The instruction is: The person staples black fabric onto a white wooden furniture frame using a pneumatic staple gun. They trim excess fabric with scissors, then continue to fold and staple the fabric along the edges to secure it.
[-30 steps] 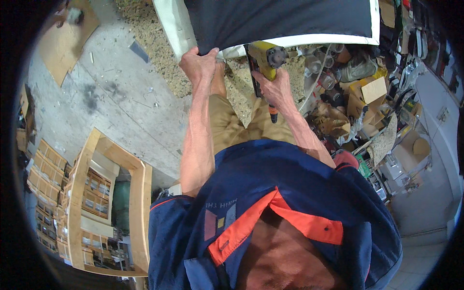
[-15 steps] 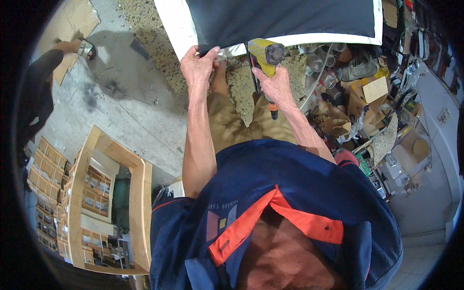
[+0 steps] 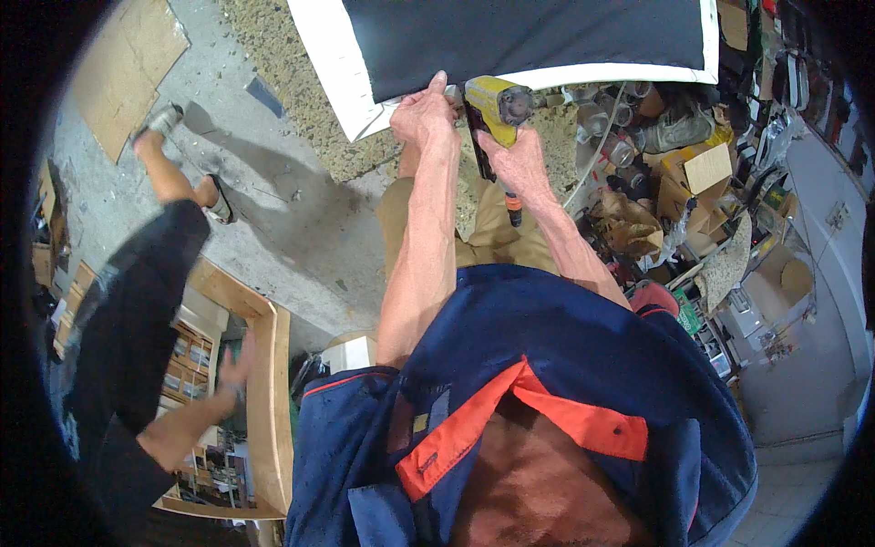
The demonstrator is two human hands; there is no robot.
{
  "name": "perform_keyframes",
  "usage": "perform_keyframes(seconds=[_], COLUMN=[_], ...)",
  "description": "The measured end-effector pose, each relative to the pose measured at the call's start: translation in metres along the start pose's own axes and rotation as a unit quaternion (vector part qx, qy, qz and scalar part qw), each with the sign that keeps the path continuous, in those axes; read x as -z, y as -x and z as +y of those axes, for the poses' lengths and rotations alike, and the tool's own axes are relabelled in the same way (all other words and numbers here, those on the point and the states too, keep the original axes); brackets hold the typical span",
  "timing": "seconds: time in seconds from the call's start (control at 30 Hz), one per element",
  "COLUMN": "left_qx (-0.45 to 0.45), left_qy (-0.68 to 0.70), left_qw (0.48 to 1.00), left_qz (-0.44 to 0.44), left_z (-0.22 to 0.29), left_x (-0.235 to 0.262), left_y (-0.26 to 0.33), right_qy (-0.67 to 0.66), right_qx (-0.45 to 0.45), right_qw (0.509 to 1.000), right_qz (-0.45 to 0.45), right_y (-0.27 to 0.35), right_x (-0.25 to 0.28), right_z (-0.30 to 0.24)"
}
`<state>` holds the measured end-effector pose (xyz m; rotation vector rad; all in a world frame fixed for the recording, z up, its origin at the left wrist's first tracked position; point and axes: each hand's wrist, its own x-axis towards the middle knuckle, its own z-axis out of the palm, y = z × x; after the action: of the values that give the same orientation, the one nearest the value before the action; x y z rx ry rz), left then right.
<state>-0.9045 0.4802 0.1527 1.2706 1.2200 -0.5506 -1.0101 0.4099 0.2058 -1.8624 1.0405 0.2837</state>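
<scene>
A panel with a dark centre (image 3: 538, 38) and a white fabric border (image 3: 330, 66) extends across the top of the view. At its near edge, my left hand (image 3: 427, 118) is closed on the white border, thumb pointing up onto the dark cloth; some fingertips are hidden. My right hand (image 3: 518, 162) wraps around the handle of a yellow staple gun (image 3: 496, 98). The gun's nose is close to the border, just right of my left hand. An orange and black fitting (image 3: 515, 211) hangs from the handle's lower end.
Another person in dark clothes (image 3: 137, 319) walks at left, near a wooden frame (image 3: 266, 401) and a cardboard sheet (image 3: 132, 68). Clutter with an open cardboard box (image 3: 702, 178) fills the right side. A thin hose (image 3: 597, 150) runs beside the gun.
My left hand has slid right along the panel's edge, closer to the staple gun. My right hand has barely moved. The other person has come further into view at left.
</scene>
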Motion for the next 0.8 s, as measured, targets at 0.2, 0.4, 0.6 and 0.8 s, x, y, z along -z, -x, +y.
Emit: perform_keyframes(seconds=[0.2,0.4,0.6,0.8], left_qx=[-0.069,-0.027,0.007,-0.152], left_qy=[0.036,0.025,0.004,-0.162], left_qw=[0.997,0.999,0.997,0.975], left_qz=[0.02,-0.027,-0.074,-0.02], left_z=[-0.008,0.003,0.007,-0.021], left_x=[-0.01,-0.005,0.001,0.01], left_y=[-0.002,0.008,-0.006,-0.015], right_qy=[-0.035,-0.051,-0.067,-0.072], right_qx=[-0.05,-0.066,-0.066,-0.068], right_qw=[0.997,0.996,0.995,0.995], right_qz=[-0.041,-0.022,-0.026,-0.032], right_y=[0.007,0.013,0.012,0.011], right_x=[0.01,0.016,0.019,0.018], right_z=[0.0,0.001,0.001,0.0])
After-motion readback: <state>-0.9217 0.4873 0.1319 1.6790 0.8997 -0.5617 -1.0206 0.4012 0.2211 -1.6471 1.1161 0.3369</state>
